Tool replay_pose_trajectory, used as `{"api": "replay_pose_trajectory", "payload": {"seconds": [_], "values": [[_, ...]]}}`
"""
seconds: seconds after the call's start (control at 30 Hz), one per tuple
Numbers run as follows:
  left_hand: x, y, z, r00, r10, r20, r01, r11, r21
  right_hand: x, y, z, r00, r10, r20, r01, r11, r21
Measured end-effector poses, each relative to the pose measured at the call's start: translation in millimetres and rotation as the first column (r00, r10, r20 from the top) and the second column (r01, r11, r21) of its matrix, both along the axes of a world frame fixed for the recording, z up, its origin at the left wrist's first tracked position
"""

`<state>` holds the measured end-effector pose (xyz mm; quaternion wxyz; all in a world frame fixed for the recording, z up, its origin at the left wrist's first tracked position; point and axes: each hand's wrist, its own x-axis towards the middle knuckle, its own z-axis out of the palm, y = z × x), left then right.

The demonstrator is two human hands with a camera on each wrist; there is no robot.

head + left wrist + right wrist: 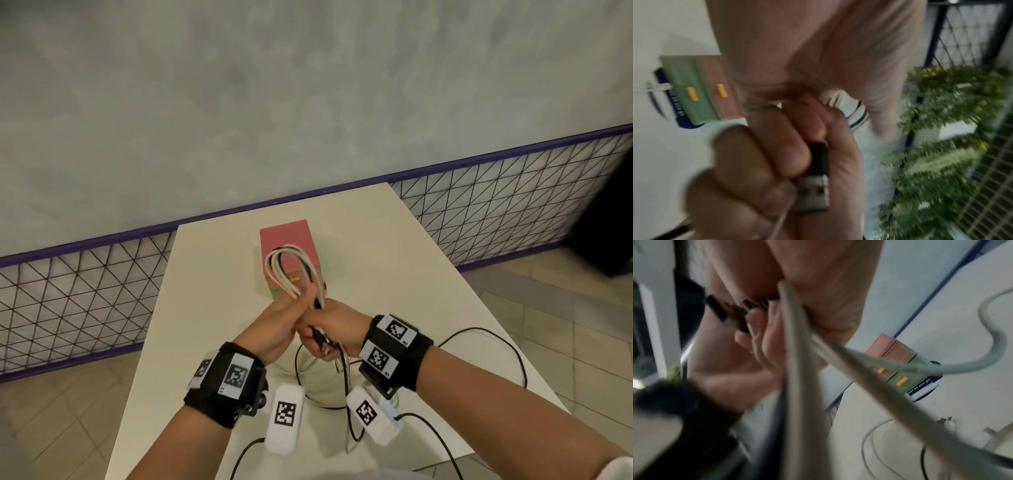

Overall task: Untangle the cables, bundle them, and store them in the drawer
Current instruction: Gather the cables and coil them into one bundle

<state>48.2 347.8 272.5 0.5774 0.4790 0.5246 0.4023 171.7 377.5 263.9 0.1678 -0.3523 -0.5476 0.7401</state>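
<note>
Both hands meet above the middle of the white table [394, 274]. My left hand [284, 318] grips a looped bundle of white and black cables [275, 275], whose loops stand up in front of the pink and green drawer box [286, 240]. My right hand [337, 323] curls around the lower ends of that bundle, with a black USB plug [816, 183] sticking out between its fingers. White strands [797, 353] cross the right wrist view, where the drawer box [894, 356] shows two orange handles and looks closed.
Thin black leads [507, 346] curve over the table's right side and near edge. A loose pale cable [869, 443] lies on the table under the hands. A purple-framed mesh railing [68, 291] runs behind the table. Green plants [951, 100] stand beyond it.
</note>
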Motion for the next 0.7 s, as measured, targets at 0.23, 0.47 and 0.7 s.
{"api": "replay_pose_trajectory", "payload": {"seconds": [0.23,0.47,0.7], "values": [[8,1,1,0.999,-0.015,0.046,0.015,1.0,-0.003,4,0,7,0.98,0.07,0.184,-0.094,0.988,0.122],[8,-3,-5,0.991,-0.082,0.107,0.079,0.996,0.027,5,0,3,0.981,0.086,0.175,-0.078,0.996,-0.052],[15,-1,-11,0.97,0.098,0.22,-0.081,0.993,-0.085,11,6,7,0.884,0.242,0.4,-0.321,0.937,0.141]]}}
